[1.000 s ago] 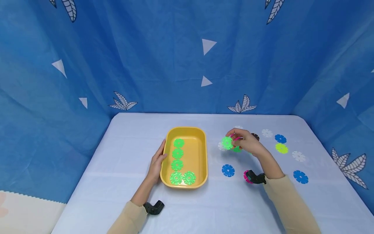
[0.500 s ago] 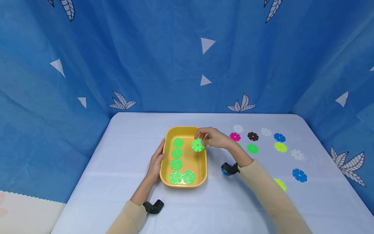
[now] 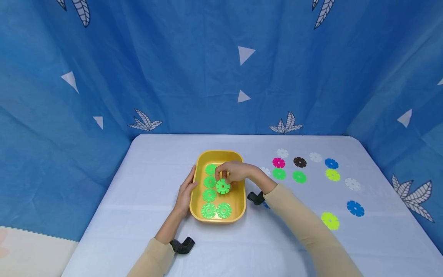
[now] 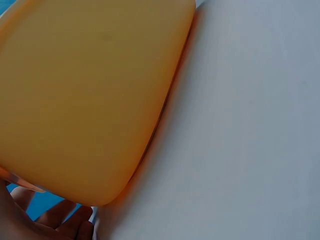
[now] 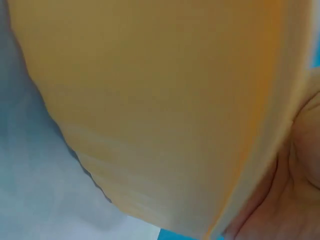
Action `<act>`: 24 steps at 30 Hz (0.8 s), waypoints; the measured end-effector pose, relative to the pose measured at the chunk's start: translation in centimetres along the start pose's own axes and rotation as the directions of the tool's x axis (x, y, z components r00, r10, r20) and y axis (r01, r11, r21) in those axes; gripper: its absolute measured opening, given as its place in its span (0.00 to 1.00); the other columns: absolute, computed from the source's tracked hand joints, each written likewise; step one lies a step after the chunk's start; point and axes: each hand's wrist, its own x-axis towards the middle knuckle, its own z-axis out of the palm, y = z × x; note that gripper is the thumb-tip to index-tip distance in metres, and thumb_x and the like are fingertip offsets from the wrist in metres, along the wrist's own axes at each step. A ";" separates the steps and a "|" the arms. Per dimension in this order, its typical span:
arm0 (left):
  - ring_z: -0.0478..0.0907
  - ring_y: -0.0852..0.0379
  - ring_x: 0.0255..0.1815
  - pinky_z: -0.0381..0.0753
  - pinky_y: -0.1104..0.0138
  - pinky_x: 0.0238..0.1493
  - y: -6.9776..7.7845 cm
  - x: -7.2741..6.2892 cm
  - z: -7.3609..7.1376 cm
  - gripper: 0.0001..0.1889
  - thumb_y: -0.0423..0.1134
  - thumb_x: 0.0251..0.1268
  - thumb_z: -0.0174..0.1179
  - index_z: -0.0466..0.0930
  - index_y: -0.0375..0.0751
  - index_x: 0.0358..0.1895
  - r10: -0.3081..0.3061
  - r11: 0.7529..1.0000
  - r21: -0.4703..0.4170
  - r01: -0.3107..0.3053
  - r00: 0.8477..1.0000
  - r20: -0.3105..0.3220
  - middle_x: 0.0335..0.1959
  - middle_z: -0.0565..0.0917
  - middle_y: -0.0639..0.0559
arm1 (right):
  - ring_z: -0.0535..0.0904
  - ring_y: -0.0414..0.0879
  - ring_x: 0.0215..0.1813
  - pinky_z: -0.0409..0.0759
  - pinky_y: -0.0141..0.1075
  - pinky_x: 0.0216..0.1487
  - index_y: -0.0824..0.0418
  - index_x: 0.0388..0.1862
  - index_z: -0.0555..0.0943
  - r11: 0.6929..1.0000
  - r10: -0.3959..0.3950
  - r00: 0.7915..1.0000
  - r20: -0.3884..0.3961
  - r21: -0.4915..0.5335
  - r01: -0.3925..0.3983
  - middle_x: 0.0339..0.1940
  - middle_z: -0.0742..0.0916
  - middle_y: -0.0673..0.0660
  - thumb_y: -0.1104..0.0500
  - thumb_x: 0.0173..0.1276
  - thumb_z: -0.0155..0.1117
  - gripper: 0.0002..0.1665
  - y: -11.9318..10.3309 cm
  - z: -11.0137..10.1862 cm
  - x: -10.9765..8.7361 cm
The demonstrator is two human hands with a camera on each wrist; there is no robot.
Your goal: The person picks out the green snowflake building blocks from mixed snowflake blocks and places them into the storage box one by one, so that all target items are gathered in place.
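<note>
A yellow tray stands on the table, its outer wall filling much of both wrist views. My left hand grips the tray's left side, thumb at the rim and fingers along the outer wall. Inside, several green notched plastic discs lie in an L: a column down the left and one more disc at the near right. My right hand reaches over the right rim and pinches another green disc above the tray floor. In the right wrist view the tray wall hides the fingertips.
Loose notched discs lie right of the tray: two green discs, a pink disc, a black disc, blue discs, yellow-green discs and white discs. Behind the table hangs a blue curtain.
My right hand has carried the green disc left from among the loose discs, over the right rim, to above the tray's middle. My left hand has stayed at the tray's left side.
</note>
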 end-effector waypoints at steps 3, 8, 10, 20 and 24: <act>0.38 0.56 0.82 0.42 0.58 0.80 0.1 0.0 -0.1 0.30 0.36 0.77 0.38 0.47 0.53 0.79 -0.004 1.000 0.003 0.004 1.000 -0.009 0.81 0.46 0.57 | 0.73 0.48 0.23 0.73 0.30 0.26 0.54 0.43 0.81 0.998 0.024 0.999 0.033 -0.057 -0.022 0.30 0.78 0.53 0.76 0.63 0.56 0.20 -0.2 0.2 0.5; 0.38 0.59 0.81 0.41 0.59 0.80 0.1 -0.2 -0.2 0.30 0.35 0.77 0.37 0.47 0.54 0.79 -0.022 1.000 0.019 0.022 1.000 -0.009 0.81 0.46 0.60 | 0.72 0.45 0.20 0.74 0.29 0.25 0.53 0.40 0.82 0.997 0.068 0.994 0.088 -0.054 -0.063 0.20 0.74 0.51 0.77 0.62 0.57 0.20 -0.2 0.9 1.0; 0.37 0.58 0.81 0.41 0.59 0.80 0.1 -0.3 -0.2 0.30 0.34 0.77 0.36 0.46 0.53 0.80 -0.022 0.999 0.024 0.022 1.000 -0.001 0.81 0.45 0.59 | 0.72 0.45 0.20 0.74 0.29 0.24 0.52 0.39 0.82 0.995 0.081 0.992 0.095 -0.058 -0.075 0.19 0.73 0.50 0.76 0.63 0.58 0.19 -0.1 1.2 1.1; 0.37 0.59 0.81 0.41 0.60 0.80 0.1 -0.2 0.0 0.30 0.35 0.77 0.36 0.46 0.54 0.80 -0.009 1.000 0.021 0.009 1.000 0.004 0.81 0.45 0.60 | 0.75 0.45 0.22 0.76 0.30 0.25 0.53 0.35 0.83 0.985 0.134 0.989 0.057 -0.115 -0.126 0.28 0.79 0.52 0.74 0.62 0.63 0.15 -0.2 1.6 1.1; 0.38 0.59 0.81 0.41 0.60 0.80 0.1 -0.2 0.1 0.30 0.34 0.77 0.36 0.46 0.53 0.80 -0.007 1.000 0.018 0.007 1.000 0.003 0.81 0.45 0.60 | 0.76 0.43 0.26 0.75 0.29 0.27 0.51 0.34 0.82 0.977 0.146 0.988 0.044 -0.162 -0.137 0.31 0.80 0.52 0.72 0.61 0.64 0.14 -0.2 1.8 1.1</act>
